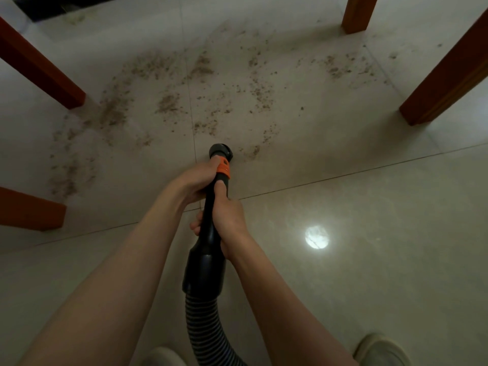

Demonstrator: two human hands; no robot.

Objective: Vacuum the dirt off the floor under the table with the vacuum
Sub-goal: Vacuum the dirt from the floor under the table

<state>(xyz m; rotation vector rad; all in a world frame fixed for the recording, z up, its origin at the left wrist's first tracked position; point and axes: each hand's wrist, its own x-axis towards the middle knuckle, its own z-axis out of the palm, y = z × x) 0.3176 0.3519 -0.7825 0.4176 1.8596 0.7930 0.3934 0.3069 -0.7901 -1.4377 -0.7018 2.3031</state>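
Progress: you look near the start; brown dirt covers most of the floor between the table legs, and only the tiles nearest you look bare.
Left patch: the thickest dirt runs from beside the near-left leg up toward the left leg; none of it looks picked up.
Middle patch: loose clumps lie on either side of the tile joint ahead of the nozzle, untouched as far as you can see.
Right patch: a thinner scatter reaches toward the far leg and the right leg; that is left too.
Nearest dirt: a small clump lies just right of the nozzle mouth.
Left hand: your left hand grips the wand near its tip, at the orange collar.
Right hand: your right hand grips the wand just behind the left, thumb lying along the top.
Vacuum place: the wand is over the near edge of the dirty area, its tip low at the floor; you cannot tell whether it touches.
Pointing: the nozzle points away from you, toward the far side under the table.
Long axis: it runs from you forward and down, with the ribbed hose trailing back between your shoes.
Left to do, judged: sweeping across all three patches, left to right.
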